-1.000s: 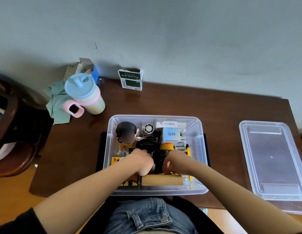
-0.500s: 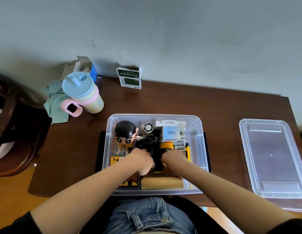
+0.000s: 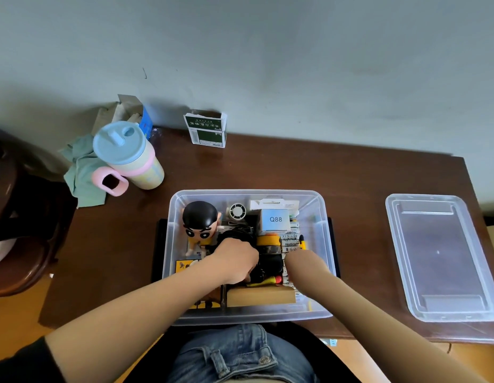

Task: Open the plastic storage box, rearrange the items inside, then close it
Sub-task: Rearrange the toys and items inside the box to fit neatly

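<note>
While both hands are sunk into the open plastic storage box (image 3: 321, 233), the box itself is seen at the near edge of the brown table (image 3: 295, 172), directly in front of the person's lap. The left hand (image 3: 234, 259) is curled over a black bundle (image 3: 234, 236) in the middle of the box; the knuckles face up and the fingertips are hidden beneath, so a grip on the bundle appears likely but cannot be confirmed. The right hand (image 3: 302, 262) is lowered along the right side of the contents, its fingers out of sight among the items, and whether anything is held cannot be told. Between the two hands a dark rounded item (image 3: 270, 262) is seen, with a yellow roll (image 3: 267, 240) just behind it and a red-and-yellow tool handle (image 3: 267, 280) just in front. A wooden block (image 3: 261, 295) is lodged against the near wall. Toward the far wall, a black-haired figurine (image 3: 200, 222) is stood upright at the left, a small round fan (image 3: 237, 211) beside it, and a pale box marked Q88 (image 3: 275, 219) to the right. The clear lid (image 3: 439, 255) is laid flat on the table, well apart to the right. A lidded pastel cup (image 3: 127, 156) and a green cloth (image 3: 84, 172) are found at the far left, and a green-and-white carton (image 3: 207, 131) is stood against the wall.
</note>
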A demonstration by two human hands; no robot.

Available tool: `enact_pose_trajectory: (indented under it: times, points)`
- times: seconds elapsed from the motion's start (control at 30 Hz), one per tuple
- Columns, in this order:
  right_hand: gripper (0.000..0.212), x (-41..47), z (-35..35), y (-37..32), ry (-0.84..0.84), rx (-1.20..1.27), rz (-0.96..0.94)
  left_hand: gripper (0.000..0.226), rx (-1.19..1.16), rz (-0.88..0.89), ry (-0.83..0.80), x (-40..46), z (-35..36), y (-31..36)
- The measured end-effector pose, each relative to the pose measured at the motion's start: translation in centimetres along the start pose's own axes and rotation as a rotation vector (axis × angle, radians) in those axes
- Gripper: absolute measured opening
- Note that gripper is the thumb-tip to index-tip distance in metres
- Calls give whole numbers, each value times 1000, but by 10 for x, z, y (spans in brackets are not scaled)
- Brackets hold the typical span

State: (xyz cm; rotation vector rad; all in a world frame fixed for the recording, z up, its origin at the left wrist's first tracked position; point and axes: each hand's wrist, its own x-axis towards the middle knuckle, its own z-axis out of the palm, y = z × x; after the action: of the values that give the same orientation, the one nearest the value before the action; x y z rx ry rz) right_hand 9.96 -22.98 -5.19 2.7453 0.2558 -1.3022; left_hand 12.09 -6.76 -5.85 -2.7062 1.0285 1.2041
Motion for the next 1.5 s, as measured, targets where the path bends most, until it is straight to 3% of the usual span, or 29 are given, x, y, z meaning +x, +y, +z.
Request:
enact_pose_trajectory:
  times: [0.17,0.33,0.47,0.67,0.93,1.07,1.17,1.27,1.33,1.5]
  points:
    - [38,0,-3,2,46,55,53,48,78,50,49,12,6,14]
    - [32,-7,-12,6,151,41,119,43,148,30,58,18,14,16]
    - [34,-2,-15,0,106,3,149,41,140,4,63,18,13,20]
    - [20,12,-28,-5,67,1,173,37,-231,57,57,-5,4,0]
    - [31,21,-9,-6,82,-8,209,15,-702,-3,405,-58,15,-40]
    - [28,23,-7,-7,88,57,239,12,-677,-4,621,-66,27,-45]
    - [15,21,-10,-6,76,75,221,12,-596,-63,835,-72,35,-46]
    - [26,23,-11,-6,75,122,219,13,-512,-106,1004,-76,41,-45]
    - [10,21,-8,-7,38,108,215,14,-453,-141,1079,-77,46,-45]
    - [30,20,6,-9,66,98,255,25,-359,-284,1149,-75,54,-47]
